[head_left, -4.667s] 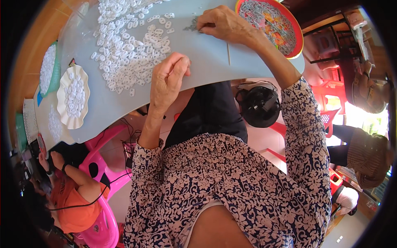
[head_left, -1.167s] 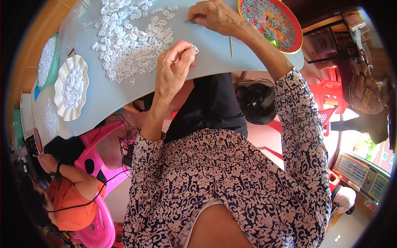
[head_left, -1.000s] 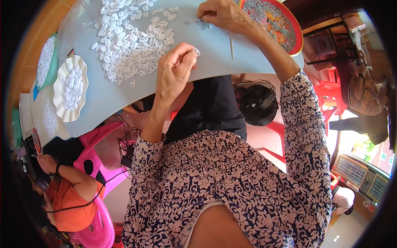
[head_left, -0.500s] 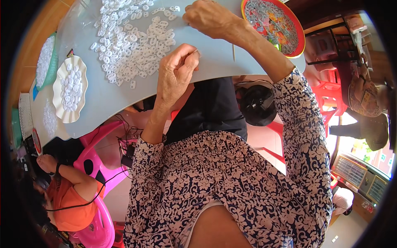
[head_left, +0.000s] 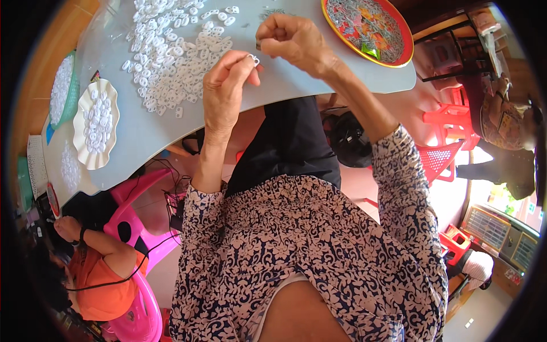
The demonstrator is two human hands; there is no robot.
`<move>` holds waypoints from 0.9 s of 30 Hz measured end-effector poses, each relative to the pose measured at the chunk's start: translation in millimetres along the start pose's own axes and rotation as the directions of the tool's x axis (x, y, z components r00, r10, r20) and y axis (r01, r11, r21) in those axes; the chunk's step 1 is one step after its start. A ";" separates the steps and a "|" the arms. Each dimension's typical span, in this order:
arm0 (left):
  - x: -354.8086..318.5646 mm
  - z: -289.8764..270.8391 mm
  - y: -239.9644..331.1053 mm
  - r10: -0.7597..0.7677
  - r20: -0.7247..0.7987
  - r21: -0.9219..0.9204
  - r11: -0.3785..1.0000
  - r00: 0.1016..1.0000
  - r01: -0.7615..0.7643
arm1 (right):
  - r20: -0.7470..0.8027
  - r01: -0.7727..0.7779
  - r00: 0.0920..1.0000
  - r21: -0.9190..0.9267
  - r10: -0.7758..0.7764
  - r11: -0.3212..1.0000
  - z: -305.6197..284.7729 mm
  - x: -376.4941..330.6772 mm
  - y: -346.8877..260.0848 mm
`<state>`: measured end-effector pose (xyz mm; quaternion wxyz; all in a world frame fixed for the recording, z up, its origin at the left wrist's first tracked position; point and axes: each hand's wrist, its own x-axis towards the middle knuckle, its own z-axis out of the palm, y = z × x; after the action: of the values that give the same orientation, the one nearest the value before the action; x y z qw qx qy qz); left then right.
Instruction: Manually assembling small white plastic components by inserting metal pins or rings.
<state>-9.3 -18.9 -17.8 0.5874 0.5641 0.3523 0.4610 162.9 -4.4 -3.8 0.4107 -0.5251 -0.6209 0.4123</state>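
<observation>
My left hand (head_left: 225, 91) is closed in a pinch on a small white plastic piece (head_left: 254, 58), whose looped end sticks out past the thumb. Just to its right and a little farther off, my right hand (head_left: 296, 44) has its fingertips pressed together around a small greyish piece (head_left: 258, 45), too small to name surely. The hands are apart, above the near edge of the grey table (head_left: 290, 77). Left of them spreads a heap of white plastic pieces (head_left: 171, 62) with holes in them. Beyond my right hand lie thin grey pieces (head_left: 276, 11).
A round red tray (head_left: 411, 48) of grey metal bits stands at the right. To the left are a wavy cream dish (head_left: 80, 122) of white pieces and a green basket (head_left: 74, 94). A person in orange (head_left: 108, 285) sits on a pink chair (head_left: 149, 308).
My right hand has come back nearer from the far side of the table, with a small greyish piece at its fingertips. My left hand has shifted slightly left, and its white piece now shows.
</observation>
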 end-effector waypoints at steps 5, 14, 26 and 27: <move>1.7 0.2 1.5 -0.008 -0.028 -0.110 0.994 1.000 0.005 | -0.013 -0.018 1.000 0.400 0.025 0.916 9.4 -19.6 2.4; 5.4 5.6 -2.9 0.018 0.007 -0.108 0.994 1.000 -0.017 | 0.043 -0.006 0.999 0.520 -0.019 0.854 1.5 -22.6 15.8; 4.5 4.6 -6.4 -0.003 0.018 -0.027 1.000 1.000 0.004 | -0.012 0.069 0.997 0.596 -0.077 0.800 6.7 -23.7 16.4; 4.3 4.9 -6.2 -0.003 0.018 -0.028 1.000 1.000 0.004 | -0.010 0.068 0.997 0.596 -0.077 0.800 7.2 -24.1 16.0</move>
<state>-2.5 -16.0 -22.9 0.5991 0.5595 0.3417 0.4597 163.8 -27.1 -23.1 0.5655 -0.3423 -0.4827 0.5744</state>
